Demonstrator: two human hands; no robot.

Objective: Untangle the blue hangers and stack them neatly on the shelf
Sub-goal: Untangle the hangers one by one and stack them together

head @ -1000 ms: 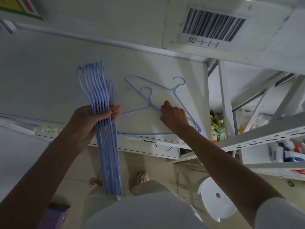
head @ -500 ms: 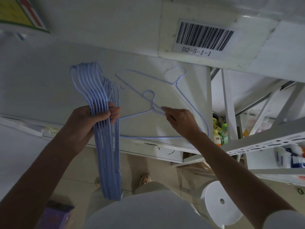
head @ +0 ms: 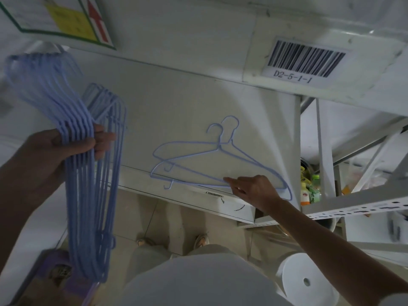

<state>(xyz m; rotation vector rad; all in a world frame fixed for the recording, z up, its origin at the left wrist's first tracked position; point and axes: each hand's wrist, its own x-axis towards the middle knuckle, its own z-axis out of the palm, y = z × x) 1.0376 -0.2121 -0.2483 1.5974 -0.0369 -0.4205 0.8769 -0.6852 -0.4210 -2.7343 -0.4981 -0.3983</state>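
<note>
Blue hangers are split in two lots: a thick bundle [head: 88, 184] hangs upright in the left hand [head: 66, 151], whose fingers and thumb are wrapped tight round its middle, held out past the shelf's front edge. Two loose hangers [head: 212, 160] lie flat and overlapping on the white shelf [head: 176, 102], hooks pointing away. The right hand [head: 254, 191] rests at the shelf's near edge, forefinger stretched out onto a hanger's lower bar, the other fingers loosely curled and holding nothing. A barcode label [head: 302, 60] sits above; a white stool [head: 306, 281] stands below right.

The person wears a white short-sleeved shirt [head: 198, 283], light trousers [head: 150, 255] and pale shoes [head: 202, 239].
</note>
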